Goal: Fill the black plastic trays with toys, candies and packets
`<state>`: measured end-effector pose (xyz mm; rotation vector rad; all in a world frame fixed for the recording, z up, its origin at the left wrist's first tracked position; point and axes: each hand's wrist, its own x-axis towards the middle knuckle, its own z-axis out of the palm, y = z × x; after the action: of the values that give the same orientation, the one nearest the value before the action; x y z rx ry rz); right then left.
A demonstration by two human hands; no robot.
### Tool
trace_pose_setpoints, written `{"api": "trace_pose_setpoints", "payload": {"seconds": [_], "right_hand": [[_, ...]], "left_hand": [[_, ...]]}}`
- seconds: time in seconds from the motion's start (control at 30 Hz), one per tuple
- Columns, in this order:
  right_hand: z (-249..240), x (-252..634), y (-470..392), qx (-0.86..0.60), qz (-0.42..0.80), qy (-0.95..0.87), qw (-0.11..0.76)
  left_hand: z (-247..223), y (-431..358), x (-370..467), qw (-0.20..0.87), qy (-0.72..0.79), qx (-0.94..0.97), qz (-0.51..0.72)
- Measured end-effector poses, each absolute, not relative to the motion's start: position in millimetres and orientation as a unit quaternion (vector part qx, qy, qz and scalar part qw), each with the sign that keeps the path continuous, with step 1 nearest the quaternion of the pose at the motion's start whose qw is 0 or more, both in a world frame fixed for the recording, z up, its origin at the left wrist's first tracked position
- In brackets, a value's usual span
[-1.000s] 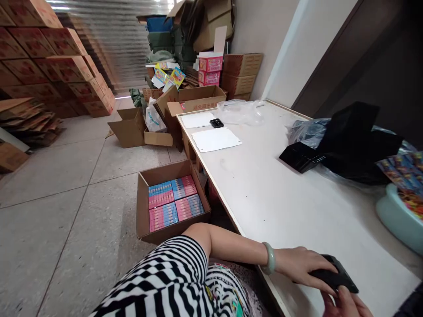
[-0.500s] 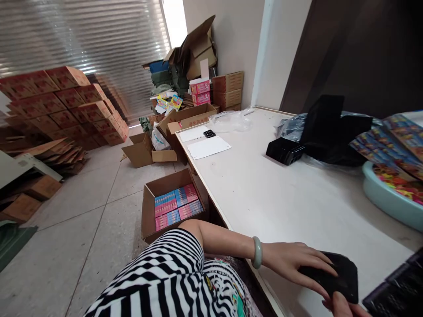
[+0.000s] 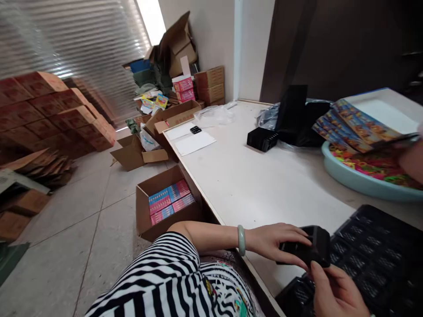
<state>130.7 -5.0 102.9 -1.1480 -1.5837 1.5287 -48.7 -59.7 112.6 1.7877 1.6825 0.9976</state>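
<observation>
My left hand (image 3: 276,246), with a pale green bangle on the wrist, is closed on a small black plastic tray (image 3: 320,244), its fingers lying across the top. My right hand (image 3: 340,290) pinches the near edge of the same tray between thumb and fingers. Just right of both hands, several black compartment trays (image 3: 373,264) lie side by side on the white table (image 3: 264,189). Small contents show faintly in their compartments. A further black tray (image 3: 297,295) lies below my hands, partly covered by the right one.
A light blue basin (image 3: 370,180) of colourful small pieces stands at right, with printed cards (image 3: 357,127) over it. Another person's blurred hand (image 3: 411,160) reaches there. Black trays (image 3: 262,138) stand farther back. An open carton (image 3: 142,215) of pink and blue boxes sits beside the table.
The view has swung right, bringing more of the compartment trays and another person's hand into sight. The held tray is tilted differently, and more of my right hand shows at its near edge.
</observation>
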Motion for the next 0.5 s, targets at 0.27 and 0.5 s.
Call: {"api": "trace_pose_setpoints", "payload": {"seconds": [0.27,0.5], "right_hand": [[101,93,-17,-0.447,0.533,-0.596,0.402],[93,29,-34,-0.484,0.579,-0.527,0.391]], "left_hand": [[94,-64,-77,0.229,0.571,0.671,0.413],[76,-74,-133,0.207,0.602,0.668,0.386]]}}
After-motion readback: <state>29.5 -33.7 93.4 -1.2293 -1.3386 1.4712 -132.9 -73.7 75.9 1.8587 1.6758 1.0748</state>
